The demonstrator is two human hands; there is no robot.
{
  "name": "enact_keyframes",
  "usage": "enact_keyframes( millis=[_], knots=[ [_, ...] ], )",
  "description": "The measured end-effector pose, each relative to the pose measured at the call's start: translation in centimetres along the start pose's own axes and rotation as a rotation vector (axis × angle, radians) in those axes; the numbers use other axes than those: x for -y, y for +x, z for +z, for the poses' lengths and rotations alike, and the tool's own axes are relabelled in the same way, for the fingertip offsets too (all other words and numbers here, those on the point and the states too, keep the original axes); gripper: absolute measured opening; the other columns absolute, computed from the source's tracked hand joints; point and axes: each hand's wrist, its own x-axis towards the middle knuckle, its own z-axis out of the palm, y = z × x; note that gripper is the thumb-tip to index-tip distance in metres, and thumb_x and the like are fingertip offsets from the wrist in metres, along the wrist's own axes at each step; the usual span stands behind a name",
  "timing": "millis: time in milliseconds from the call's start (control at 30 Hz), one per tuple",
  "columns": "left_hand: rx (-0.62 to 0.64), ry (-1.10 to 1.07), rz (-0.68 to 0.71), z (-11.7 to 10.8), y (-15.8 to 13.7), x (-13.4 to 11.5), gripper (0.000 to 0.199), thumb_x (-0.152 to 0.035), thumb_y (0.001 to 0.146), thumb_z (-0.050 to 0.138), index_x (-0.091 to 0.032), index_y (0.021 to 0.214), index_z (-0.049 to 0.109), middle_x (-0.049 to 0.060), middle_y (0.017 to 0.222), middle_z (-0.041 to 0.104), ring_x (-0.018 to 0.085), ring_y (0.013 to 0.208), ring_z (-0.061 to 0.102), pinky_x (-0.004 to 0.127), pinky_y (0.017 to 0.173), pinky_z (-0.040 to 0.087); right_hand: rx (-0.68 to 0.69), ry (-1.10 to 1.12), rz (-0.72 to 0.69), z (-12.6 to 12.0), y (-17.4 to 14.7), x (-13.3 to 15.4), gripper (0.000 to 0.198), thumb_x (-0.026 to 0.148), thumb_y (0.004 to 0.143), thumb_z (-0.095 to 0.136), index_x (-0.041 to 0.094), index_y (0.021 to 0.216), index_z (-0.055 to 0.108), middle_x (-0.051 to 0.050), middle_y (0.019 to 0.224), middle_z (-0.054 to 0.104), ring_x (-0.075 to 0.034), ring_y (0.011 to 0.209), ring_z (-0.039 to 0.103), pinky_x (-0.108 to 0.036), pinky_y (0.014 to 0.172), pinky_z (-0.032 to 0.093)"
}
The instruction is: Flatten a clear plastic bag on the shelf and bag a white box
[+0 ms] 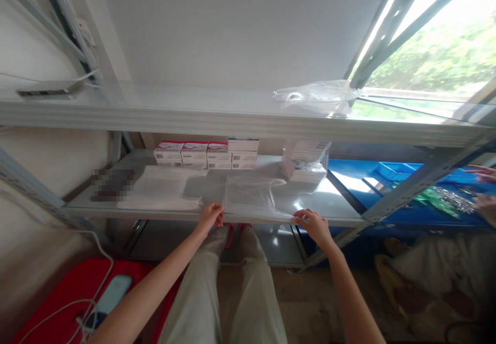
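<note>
Holding clear bag (248,195) over shelf (334,205) | left hand (210,216): pinching one corner | right hand (314,225): pinching another

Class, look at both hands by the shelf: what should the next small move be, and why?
Probably draw the right hand gently rightward to straighten the thin, clear plastic bag on the grey metal shelf: its right end looks wrinkled and tapers toward that hand, while the left hand is at its near left corner, seemingly placed to steady it.
</note>
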Motion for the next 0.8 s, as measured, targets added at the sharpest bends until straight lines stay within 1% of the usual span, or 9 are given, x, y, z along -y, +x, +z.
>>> enact_keyframes(
  millis=[167, 267, 367, 433, 467, 533, 633, 733, 800],
  knots=[
    [0.048, 0.118, 0.006, -0.3, -0.3, -0.4, 0.034, -0.038, 0.075, 0.063, -0.02, 0.093, 0.042, -0.007, 0.056, 0.056, 0.007, 0.032, 0.047, 0.017, 0.036, 0.033, 0.07, 0.056, -0.057, -0.4, 0.1, -0.9, 0.032, 0.044, 0.073, 0.06, 0.032, 0.103, 0.066, -0.002, 0.097, 0.068, -0.025, 0.094, 0.061, -0.037, 0.075, 0.042],
    [0.013, 0.368, 0.113, -0.4, -1.2, -1.0, 0.03, -0.029, 0.077, 0.062, -0.021, 0.1, 0.044, -0.007, 0.058, 0.054, 0.01, 0.036, 0.049, 0.019, 0.041, 0.034, 0.131, 0.103, -0.091, -0.7, 0.1, -0.7, 0.043, 0.042, 0.072, 0.063, 0.032, 0.114, 0.06, -0.004, 0.106, 0.067, -0.026, 0.098, 0.061, -0.038, 0.079, 0.045],
    [-0.17, 0.67, 0.277, -0.1, -2.3, -1.9, 0.028, -0.023, 0.075, 0.065, -0.021, 0.1, 0.053, -0.002, 0.057, 0.051, 0.023, 0.066, 0.063, 0.028, 0.063, 0.044, 0.166, 0.174, -0.166, -0.7, 0.8, 1.3, 0.047, 0.04, 0.076, 0.06, 0.031, 0.122, 0.054, -0.004, 0.12, 0.062, -0.025, 0.107, 0.058, -0.039, 0.088, 0.044],
    [-0.246, 0.795, 0.342, 0.6, -2.3, -2.7, 0.018, -0.022, 0.078, 0.061, -0.019, 0.096, 0.058, 0.004, 0.062, 0.053, 0.03, 0.085, 0.062, 0.037, 0.079, 0.044, 0.109, 0.166, -0.163, -0.3, 1.9, 3.8, 0.045, 0.038, 0.081, 0.055, 0.03, 0.125, 0.052, -0.005, 0.123, 0.06, -0.025, 0.114, 0.055, -0.042, 0.095, 0.041],
    [-0.241, 0.838, 0.371, 1.3, -1.9, -3.1, 0.014, -0.021, 0.081, 0.056, -0.019, 0.095, 0.059, 0.007, 0.068, 0.057, 0.031, 0.091, 0.061, 0.04, 0.083, 0.043, 0.058, 0.14, -0.135, 0.1, 2.6, 5.3, 0.043, 0.037, 0.083, 0.053, 0.03, 0.126, 0.051, -0.005, 0.125, 0.059, -0.026, 0.116, 0.053, -0.046, 0.097, 0.038],
    [-0.187, 0.898, 0.463, 2.9, -0.1, -3.7, 0.019, -0.017, 0.086, 0.045, -0.017, 0.098, 0.059, 0.013, 0.088, 0.062, 0.03, 0.102, 0.058, 0.042, 0.091, 0.04, -0.005, 0.111, -0.123, 1.3, 4.1, 8.7, 0.043, 0.033, 0.089, 0.044, 0.027, 0.131, 0.047, -0.007, 0.133, 0.053, -0.025, 0.124, 0.046, -0.05, 0.103, 0.031],
    [-0.133, 0.914, 0.628, 5.5, 3.9, -3.6, 0.037, -0.009, 0.087, 0.034, -0.014, 0.118, 0.052, 0.017, 0.125, 0.053, 0.025, 0.126, 0.043, 0.038, 0.105, 0.031, 0.058, 0.067, -0.202, 3.9, 6.2, 13.5, 0.047, 0.026, 0.094, 0.032, 0.02, 0.14, 0.036, -0.009, 0.145, 0.038, -0.022, 0.137, 0.029, -0.054, 0.109, 0.017],
    [-0.15, 0.928, 0.587, 7.3, 7.6, -2.1, 0.044, -0.014, 0.089, 0.032, -0.008, 0.132, 0.042, 0.019, 0.145, 0.034, 0.026, 0.138, 0.024, 0.043, 0.112, 0.021, 0.096, 0.02, -0.212, 6.5, 7.7, 16.1, 0.049, 0.024, 0.095, 0.026, 0.015, 0.144, 0.03, -0.011, 0.149, 0.03, -0.022, 0.14, 0.02, -0.055, 0.111, 0.01],
    [-0.142, 0.968, 0.541, 7.7, 9.0, -0.8, 0.049, -0.027, 0.09, 0.038, -0.008, 0.136, 0.039, 0.018, 0.148, 0.03, 0.029, 0.14, 0.02, 0.048, 0.113, 0.016, 0.062, -0.009, -0.179, 7.7, 8.4, 16.0, 0.051, 0.03, 0.097, 0.025, 0.013, 0.144, 0.028, -0.013, 0.149, 0.028, -0.023, 0.14, 0.02, -0.056, 0.111, 0.009]
  ],
)
